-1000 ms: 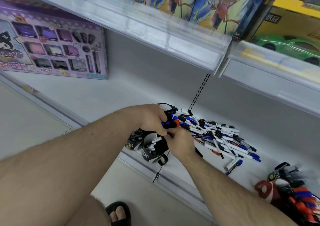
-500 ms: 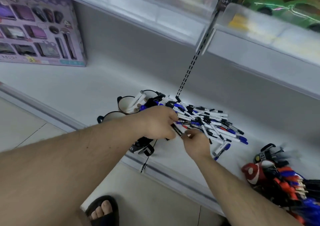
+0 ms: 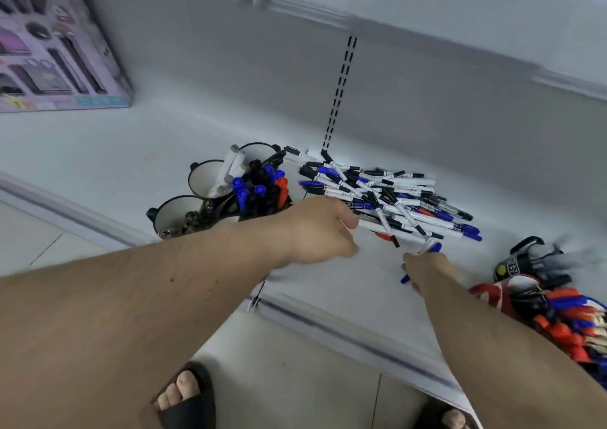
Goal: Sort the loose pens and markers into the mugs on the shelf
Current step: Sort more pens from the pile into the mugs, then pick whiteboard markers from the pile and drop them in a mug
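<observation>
Pens (image 3: 387, 195) and mugs (image 3: 203, 179) sit on a white shelf (image 3: 98, 152) above tiled floor (image 3: 295, 379).

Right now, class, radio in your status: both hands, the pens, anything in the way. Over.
Left hand gripping pens from the pile. Right hand pinching a blue-capped pen. Mugs left of pile, part-filled. Nothing blocking the mugs.

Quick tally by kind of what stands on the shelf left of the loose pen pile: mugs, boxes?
mugs with a rim in view: 3
purple box: 1
Total: 4
A packed bunch of capped markers stands among them; whatever holds it is hidden.
</observation>
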Tool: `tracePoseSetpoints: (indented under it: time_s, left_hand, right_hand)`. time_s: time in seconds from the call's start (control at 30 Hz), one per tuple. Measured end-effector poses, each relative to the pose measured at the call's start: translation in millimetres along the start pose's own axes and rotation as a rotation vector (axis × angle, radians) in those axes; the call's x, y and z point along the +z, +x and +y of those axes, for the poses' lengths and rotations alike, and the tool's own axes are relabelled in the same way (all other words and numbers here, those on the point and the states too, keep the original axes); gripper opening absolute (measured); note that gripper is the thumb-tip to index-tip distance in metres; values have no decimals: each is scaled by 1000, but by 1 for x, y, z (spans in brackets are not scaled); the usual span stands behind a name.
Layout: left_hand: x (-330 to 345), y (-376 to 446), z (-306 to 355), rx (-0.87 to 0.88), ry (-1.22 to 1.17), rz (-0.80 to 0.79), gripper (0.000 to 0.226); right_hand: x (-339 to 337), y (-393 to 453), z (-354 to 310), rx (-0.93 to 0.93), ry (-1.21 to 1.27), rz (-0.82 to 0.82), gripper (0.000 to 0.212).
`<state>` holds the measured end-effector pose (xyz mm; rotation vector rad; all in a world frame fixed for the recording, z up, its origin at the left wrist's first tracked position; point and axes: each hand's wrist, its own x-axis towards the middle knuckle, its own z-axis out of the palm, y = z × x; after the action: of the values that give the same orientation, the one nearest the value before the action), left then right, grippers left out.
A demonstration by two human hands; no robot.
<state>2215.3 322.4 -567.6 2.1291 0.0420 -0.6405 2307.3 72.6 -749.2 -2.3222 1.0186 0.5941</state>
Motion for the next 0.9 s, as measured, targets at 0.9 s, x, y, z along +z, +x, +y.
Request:
tracePoseSetpoints:
  time_s: [0.9]
  left_hand:
    - [25, -19, 5, -463, -582, -245, 70]
  right_hand:
    - [-12, -225, -11, -675, -199, -309, 19]
